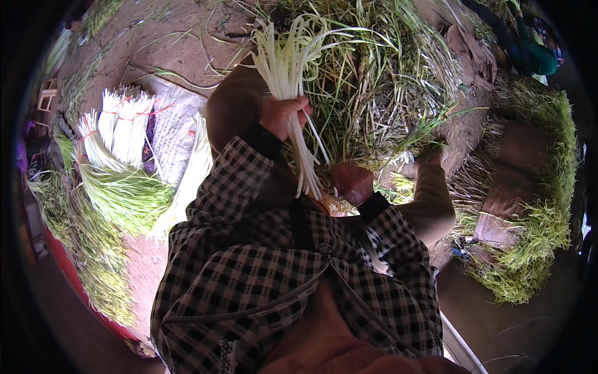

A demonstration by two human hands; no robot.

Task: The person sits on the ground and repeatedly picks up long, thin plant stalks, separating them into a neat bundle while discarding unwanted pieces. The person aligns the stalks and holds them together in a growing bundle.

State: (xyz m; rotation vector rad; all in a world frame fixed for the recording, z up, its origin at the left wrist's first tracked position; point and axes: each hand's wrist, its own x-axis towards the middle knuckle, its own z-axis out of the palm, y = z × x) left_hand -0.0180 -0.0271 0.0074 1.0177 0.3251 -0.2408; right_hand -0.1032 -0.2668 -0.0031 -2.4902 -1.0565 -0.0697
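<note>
My left hand is closed around a loose bunch of long pale stalks, likely garlic chives. Its curling yellow-green tips point away from me, and the white lower ends hang towards my lap. My right hand is beside those lower ends, its fingers curled; whether it grips a stalk cannot be told. Beyond my hands lies a big heap of green and withered leaves. To the left, several bundles of white-stemmed stalks are tied with red bands, their green leaves spread towards me.
A woven plastic sack lies by the tied bundles, with loose pale stalks next to it. At the right are a brown cloth and a bank of green leaves. Another person in a green sleeve is at the upper right.
</note>
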